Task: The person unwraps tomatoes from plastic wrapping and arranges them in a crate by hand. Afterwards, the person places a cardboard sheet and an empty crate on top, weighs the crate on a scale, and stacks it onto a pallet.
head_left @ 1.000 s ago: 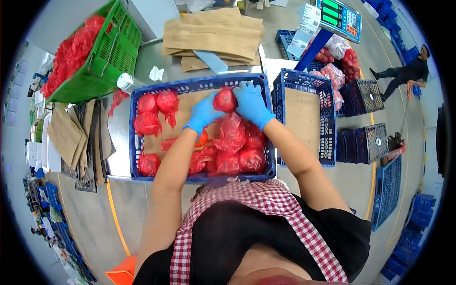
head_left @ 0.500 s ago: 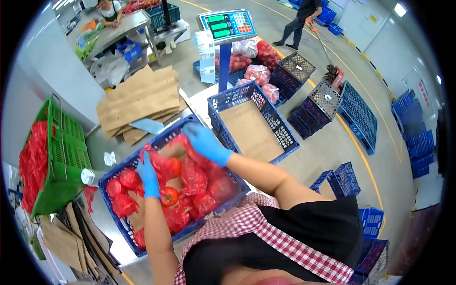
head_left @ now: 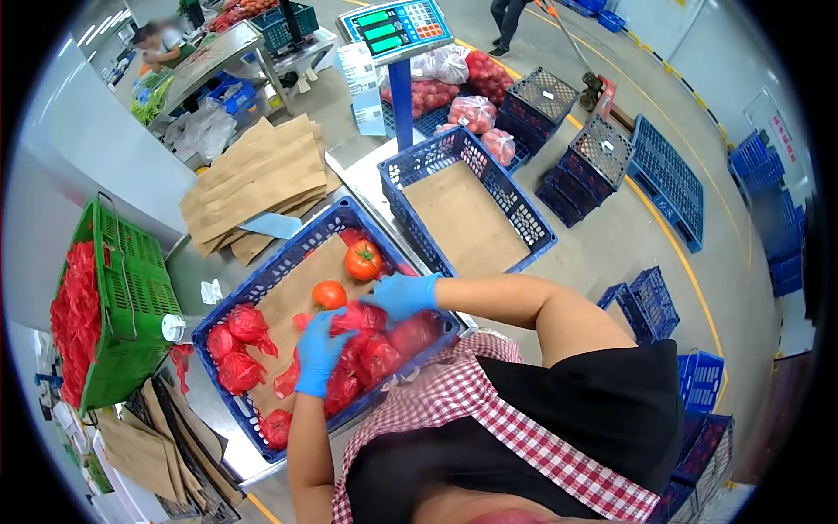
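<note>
The left hand [head_left: 321,356], fingers half spread, and the right hand [head_left: 401,295], fingers bent, touch shiny, crumpled red bags [head_left: 360,318]; I cannot tell if either grips. Most bags crowd the near side of a blue crate [head_left: 271,271], beside two bare tomatoes [head_left: 363,260]. The crate sits on a pale table [head_left: 240,456]; a scale [head_left: 394,33] stands beyond, near grey floor [head_left: 576,275].

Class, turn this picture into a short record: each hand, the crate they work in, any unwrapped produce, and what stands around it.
Left hand: blue-gloved, on the red-wrapped bundles; grip unclear
Right hand: blue-gloved, over bundles at the crate's near side; grip unclear
Work crate: blue, brown liner
Unwrapped: two tomatoes, just beyond the hands
To the right: second blue crate
To the left: green crate holding red plastic
Beyond: brown sheets, scale display
</note>
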Demonstrator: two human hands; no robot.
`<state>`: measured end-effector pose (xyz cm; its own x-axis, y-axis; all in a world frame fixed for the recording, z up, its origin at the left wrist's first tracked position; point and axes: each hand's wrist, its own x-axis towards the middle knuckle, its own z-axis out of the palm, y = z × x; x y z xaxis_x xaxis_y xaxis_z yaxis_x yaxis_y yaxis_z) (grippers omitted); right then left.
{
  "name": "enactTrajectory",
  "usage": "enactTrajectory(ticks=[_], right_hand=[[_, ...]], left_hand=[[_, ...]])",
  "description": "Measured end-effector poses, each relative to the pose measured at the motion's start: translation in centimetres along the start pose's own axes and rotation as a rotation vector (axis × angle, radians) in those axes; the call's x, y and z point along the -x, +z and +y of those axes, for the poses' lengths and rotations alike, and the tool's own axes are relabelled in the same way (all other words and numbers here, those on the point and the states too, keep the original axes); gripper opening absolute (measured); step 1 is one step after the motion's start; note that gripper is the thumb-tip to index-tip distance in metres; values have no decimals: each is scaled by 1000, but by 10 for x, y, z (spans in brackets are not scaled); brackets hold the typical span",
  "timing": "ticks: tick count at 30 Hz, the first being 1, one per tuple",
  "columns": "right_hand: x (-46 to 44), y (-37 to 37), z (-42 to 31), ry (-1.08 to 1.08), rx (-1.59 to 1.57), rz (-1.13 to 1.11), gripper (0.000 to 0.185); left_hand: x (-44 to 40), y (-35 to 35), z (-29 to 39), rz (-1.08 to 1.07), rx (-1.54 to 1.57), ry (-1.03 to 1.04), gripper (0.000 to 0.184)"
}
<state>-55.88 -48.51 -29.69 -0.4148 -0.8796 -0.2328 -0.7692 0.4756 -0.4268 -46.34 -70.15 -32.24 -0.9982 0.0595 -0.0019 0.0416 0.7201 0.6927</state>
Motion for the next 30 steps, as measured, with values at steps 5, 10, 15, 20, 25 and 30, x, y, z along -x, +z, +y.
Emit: enactTrajectory(ticks=[5,10,15,20,25,30], right_hand=[[-38,47,8,86,220,316,10],[-46,9,30,124,-462,790,20],[15,-64,-27,280,-569,465,37],[39,0,-37,-105,-109,-121,68],[38,4,-21,12,-311,-168,85],[38,18,-30,39,-138,-34,66]], left_hand=[[2,-10,-56,286,459,-316,20],[25,-46,35,359,249,-7,55],[53,15,59,-187,-169,-59,59],[34,32,41,-324,-160,-109,42],[50,38,12,2,235,-201,24],[45,-19,14,591,1154,-531,23]])
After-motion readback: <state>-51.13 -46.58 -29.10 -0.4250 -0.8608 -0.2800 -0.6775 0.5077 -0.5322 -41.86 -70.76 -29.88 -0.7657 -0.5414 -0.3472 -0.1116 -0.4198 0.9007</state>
